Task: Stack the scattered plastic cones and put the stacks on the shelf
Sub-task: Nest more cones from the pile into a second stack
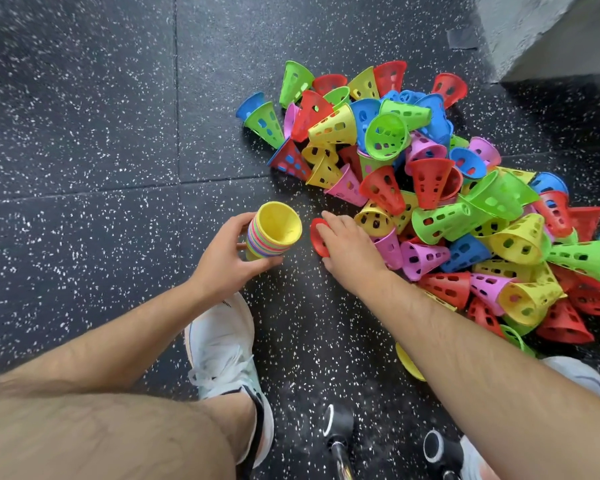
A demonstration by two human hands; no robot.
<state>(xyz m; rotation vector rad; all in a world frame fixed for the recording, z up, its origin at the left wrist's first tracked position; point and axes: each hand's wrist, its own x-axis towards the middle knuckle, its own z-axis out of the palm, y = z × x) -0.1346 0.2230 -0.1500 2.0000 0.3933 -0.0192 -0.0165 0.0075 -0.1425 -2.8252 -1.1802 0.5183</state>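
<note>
Stack [272,233] of nested cones, multicolour rims, yellow one innermost, mouth facing up toward the camera. Held off the floor [84,133] in the left hand [222,254]: grip wrapped round the stack's side, thumb on the near side, fingers on the far side.

Just right of it, a red cone [317,237] lying on its side at the near-left edge of the pile [430,188]. Right hand [350,247] is on top of it, grip curled over the cone, fingertips at its rim, thumb below. Cone mostly hidden by the hand; can't tell if it's lifted or resting on the floor.

Pile: loose perforated cones, red, green, yellow, blue, pink, heaped on the floor right of centre, running to the right edge. Most on their sides. One yellow cone [407,365] partly hidden under the right forearm.

Floor is black rubber tile with white flecks. White left shoe [222,348] below the stack, right shoe [575,372] near the pile's lower end. Bare knee lower left. Grey block [541,36] top right. Two black round ends [338,420] at the bottom, possibly gym gear.
</note>
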